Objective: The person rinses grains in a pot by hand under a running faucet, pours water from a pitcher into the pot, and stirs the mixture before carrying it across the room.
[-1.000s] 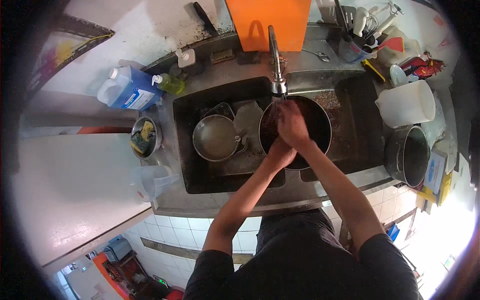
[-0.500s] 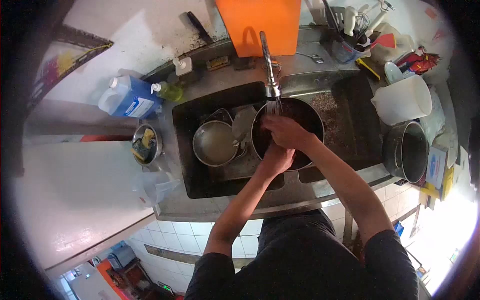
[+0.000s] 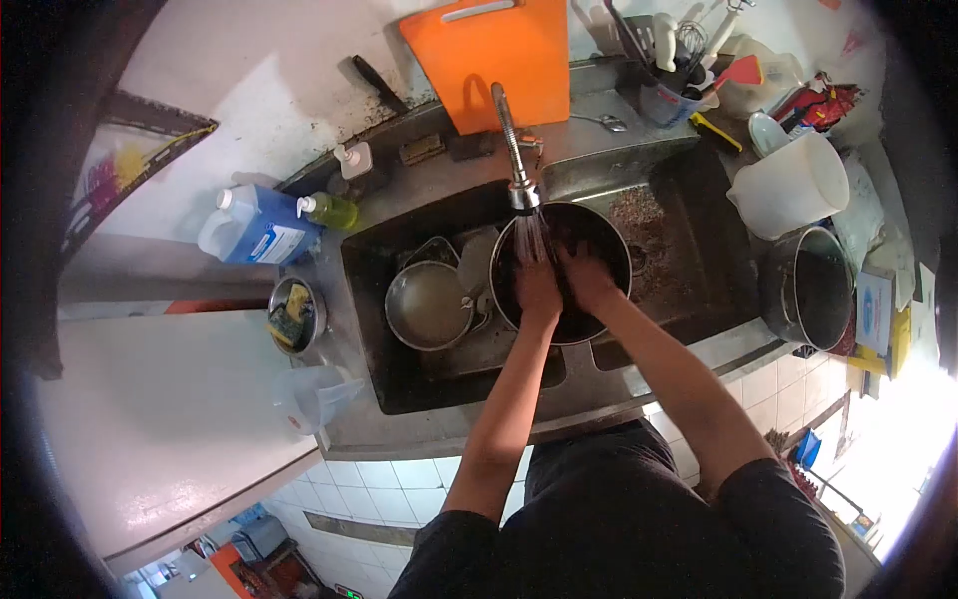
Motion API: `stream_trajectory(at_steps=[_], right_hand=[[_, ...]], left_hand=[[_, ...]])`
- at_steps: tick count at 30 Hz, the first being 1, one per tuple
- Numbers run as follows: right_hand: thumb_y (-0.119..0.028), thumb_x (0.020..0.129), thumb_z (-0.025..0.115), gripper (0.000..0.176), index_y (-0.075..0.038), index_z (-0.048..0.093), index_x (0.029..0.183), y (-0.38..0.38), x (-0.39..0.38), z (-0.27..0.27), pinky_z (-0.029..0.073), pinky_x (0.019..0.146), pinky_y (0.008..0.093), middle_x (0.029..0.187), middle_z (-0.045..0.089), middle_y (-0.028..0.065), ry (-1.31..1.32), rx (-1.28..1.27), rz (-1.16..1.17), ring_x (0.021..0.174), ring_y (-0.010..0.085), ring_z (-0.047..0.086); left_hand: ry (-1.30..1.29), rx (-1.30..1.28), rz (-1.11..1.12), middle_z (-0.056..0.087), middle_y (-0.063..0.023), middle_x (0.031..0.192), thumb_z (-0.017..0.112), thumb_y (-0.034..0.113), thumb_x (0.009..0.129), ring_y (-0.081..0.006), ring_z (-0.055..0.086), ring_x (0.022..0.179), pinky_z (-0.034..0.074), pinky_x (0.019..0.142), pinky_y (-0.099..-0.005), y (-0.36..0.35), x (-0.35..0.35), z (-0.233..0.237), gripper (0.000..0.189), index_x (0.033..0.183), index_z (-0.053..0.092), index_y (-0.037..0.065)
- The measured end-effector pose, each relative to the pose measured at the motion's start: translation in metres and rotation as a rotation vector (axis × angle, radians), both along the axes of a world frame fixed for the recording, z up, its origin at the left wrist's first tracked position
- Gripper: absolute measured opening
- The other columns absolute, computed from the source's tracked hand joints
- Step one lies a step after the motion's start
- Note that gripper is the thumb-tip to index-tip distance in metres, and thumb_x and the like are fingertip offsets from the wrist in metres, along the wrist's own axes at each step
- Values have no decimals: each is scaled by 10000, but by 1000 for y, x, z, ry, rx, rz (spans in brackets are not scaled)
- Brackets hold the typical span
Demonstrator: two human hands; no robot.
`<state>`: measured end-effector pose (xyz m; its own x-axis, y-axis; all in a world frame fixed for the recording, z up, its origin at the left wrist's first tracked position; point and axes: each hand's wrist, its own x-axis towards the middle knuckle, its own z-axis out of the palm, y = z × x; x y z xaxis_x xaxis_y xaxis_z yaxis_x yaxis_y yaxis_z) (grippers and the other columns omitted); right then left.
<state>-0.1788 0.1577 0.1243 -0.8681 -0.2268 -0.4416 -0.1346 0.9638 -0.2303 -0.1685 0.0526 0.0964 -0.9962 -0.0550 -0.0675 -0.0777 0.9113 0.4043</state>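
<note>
Head cam: both hands were down inside a dark pot [image 3: 604,236], set apart w/ a small gap btwn them, not clasped. L hand [image 3: 538,290] was right under the water [image 3: 532,238], wrist over the pot's front rim; R hand [image 3: 592,281] was just beside it, nearer the pot's R wall. Fingertips were dim & blurred, so can't tell if either hand gripped anything or touched the pot bottom. Faucet [image 3: 519,165] hung its spray head above the pot's rear rim, water falling into the pot.

Pot sat over the divider btwn the L basin [image 3: 429,397] & R basin [image 3: 694,275], near the middle of the sink. Reddish bits [image 3: 639,225] were scattered toward the R basin's rear L corner. In the L basin, a round metal pan [image 3: 429,347] stood L of the pot, apart from it.

Counter [image 3: 439,427], L edge: small steel bowl [image 3: 321,319] w/ sponges [image 3: 288,321]; clear jug [image 3: 311,397] nr the front L corner; blue container [image 3: 261,228] & green soap bottle [image 3: 332,212] nr the rear L corner. Rear edge: orange board [image 3: 499,60], upright behind the faucet; spoon [image 3: 611,124] to its R; utensil tub [image 3: 662,105] nr the rear R corner. R edge: white pitcher [image 3: 793,188], w/ a big metal pot [image 3: 783,290] in front of it.
</note>
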Motion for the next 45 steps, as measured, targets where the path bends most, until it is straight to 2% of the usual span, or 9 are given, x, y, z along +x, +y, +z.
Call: stream_trajectory(at_steps=[7,12,16,18,22,27,33,42,45], right_hand=[[-106,696,662,791,-14,267,1375,18,-5,26,488,897,478,1362,303,334,-246,-460,-263,1176,494,434],[-152,815,581,664,-15,252,1376,7,8,54,454,972,442,1426,270,281,92,77,272,1266,442,372],[-170,834,562,668,-33,233,1398,4,-12,-4,413,1006,469,1417,292,276,151,-36,145,1256,440,384],[-209,743,664,859,-27,183,1432,6,-35,-1,378,1030,468,1363,340,303,-440,-229,-94,1264,447,363],[-210,766,646,811,-13,204,1417,18,-6,30,408,1001,472,1343,357,315,-287,-263,-151,1250,437,389],[-171,775,613,660,10,316,1335,6,31,7,441,948,499,1307,366,341,259,38,172,1186,454,439],[-129,863,514,601,-59,270,1408,15,-17,14,408,992,523,1422,263,284,-323,-394,-218,1252,503,350],[-159,760,622,501,25,485,1205,4,24,-23,480,908,479,1250,479,289,357,-53,80,1238,361,433],[-179,761,644,666,-8,365,1341,15,-50,-163,481,915,462,1354,369,293,-488,-104,-147,1246,381,416]], left_hand=[[-526,207,-220,271,-277,1417,627,124,781,-430,484,1153,471,902,-483,-27,-20,47,695,1392,302,67],[-158,-181,-270,219,-298,1442,621,133,777,-453,350,1265,433,925,-516,-13,8,18,654,1356,346,2],[289,-240,-190,220,-290,1445,636,179,781,-449,352,1270,427,935,-518,-13,-11,-57,698,1367,317,-22],[-113,190,-318,179,-273,1468,651,221,780,-446,321,1295,410,962,-510,-39,-26,-94,782,1410,246,-6],[-659,212,-320,284,-300,1415,651,236,783,-449,381,1254,405,962,-514,-34,-26,16,809,1421,212,3],[292,-210,-444,540,-323,1143,650,223,776,-420,529,1104,443,938,-510,-31,10,-54,759,1406,258,65],[-607,88,-286,525,-289,1192,610,155,795,-421,466,1174,438,936,-509,-31,-29,10,723,1404,242,29],[-37,10,-194,522,-268,1211,605,157,784,-430,508,1121,463,908,-478,-14,2,-26,605,1339,407,24],[-493,132,-201,497,-285,1230,603,114,778,-419,503,1131,450,923,-477,-22,-16,5,643,1369,366,25]])
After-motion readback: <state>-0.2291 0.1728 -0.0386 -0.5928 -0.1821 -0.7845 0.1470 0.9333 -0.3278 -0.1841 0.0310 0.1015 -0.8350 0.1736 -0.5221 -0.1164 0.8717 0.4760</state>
